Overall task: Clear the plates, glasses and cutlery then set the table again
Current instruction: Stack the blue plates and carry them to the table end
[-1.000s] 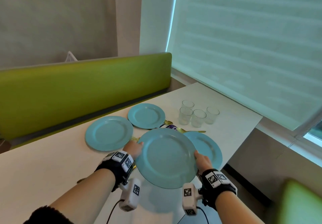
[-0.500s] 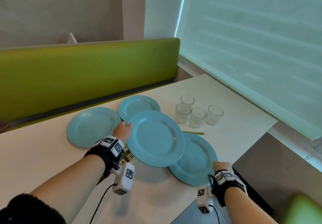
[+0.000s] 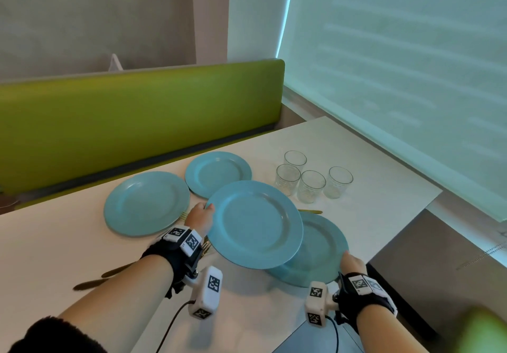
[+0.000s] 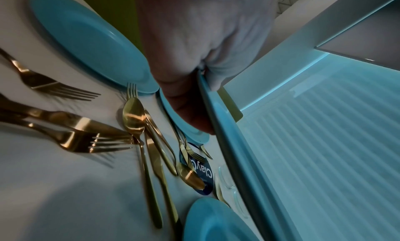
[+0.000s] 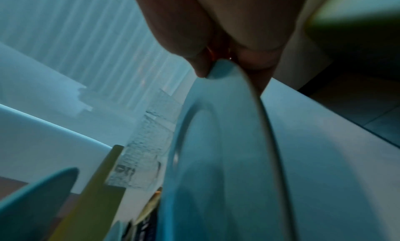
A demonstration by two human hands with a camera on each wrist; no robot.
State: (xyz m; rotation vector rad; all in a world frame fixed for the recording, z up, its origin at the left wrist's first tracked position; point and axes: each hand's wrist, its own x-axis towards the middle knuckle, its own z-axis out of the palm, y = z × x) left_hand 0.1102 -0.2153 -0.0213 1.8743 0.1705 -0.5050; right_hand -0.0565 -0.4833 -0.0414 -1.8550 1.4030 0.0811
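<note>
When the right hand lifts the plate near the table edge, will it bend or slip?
The plate looks stiff and should not bend. Its surface looks smooth and glossy, so it may slip: the right hand pinches only the rim. Another plate, held by the left hand, overlaps it and may scrape.

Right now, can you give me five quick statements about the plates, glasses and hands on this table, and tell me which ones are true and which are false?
1. The left hand grips the rim of the raised plate. True.
2. The right hand rests flat on the bare table. False: it pinches the rim of the near plate at the table's edge.
3. Four glasses stand together near the window side. True.
4. The raised plate overlaps the near plate in the head view. True.
5. The gold cutlery is stacked on a plate. False: it lies on the table beside the plates.
</note>
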